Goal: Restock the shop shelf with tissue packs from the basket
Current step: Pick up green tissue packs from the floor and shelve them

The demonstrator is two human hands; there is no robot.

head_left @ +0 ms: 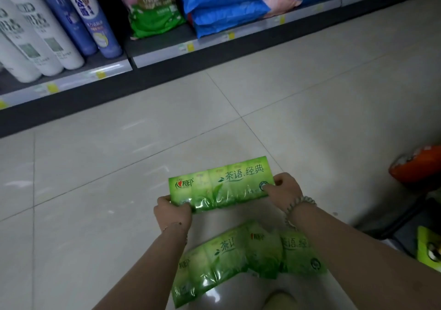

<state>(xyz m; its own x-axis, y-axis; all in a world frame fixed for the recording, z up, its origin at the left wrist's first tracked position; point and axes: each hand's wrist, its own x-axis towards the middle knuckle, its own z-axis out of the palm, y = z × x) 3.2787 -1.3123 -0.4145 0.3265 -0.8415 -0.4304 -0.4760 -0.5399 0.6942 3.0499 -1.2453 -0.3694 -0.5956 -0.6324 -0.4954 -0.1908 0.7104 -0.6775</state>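
Both my hands hold one green tissue pack [222,185] by its two short ends, in the air above the tiled floor [95,166]. My left hand [173,210] pinches the lower left corner: the thumb lies on the printed face and the other fingers are curled behind the end. My right hand [284,191] grips the right end in the same way, with the thumb pressed on the face and the fingers bent around the edge. The printed side is turned up to me, and the right end stands a little higher than the left.

Two more green packs [214,262] lie lower and closer to my body, between my forearms, one overlapping the other. On what they rest, I cannot tell. A beaded bracelet [301,202] is on my right wrist.

The shelf [257,27] is in front, well apart from the held pack. On it stand white bottles [47,35] and purple bottles [100,23], then a pink and green bag [152,11] and blue bags [226,11]. At the right border an orange object [420,166] is cut by the picture; I cannot tell if it is the basket.
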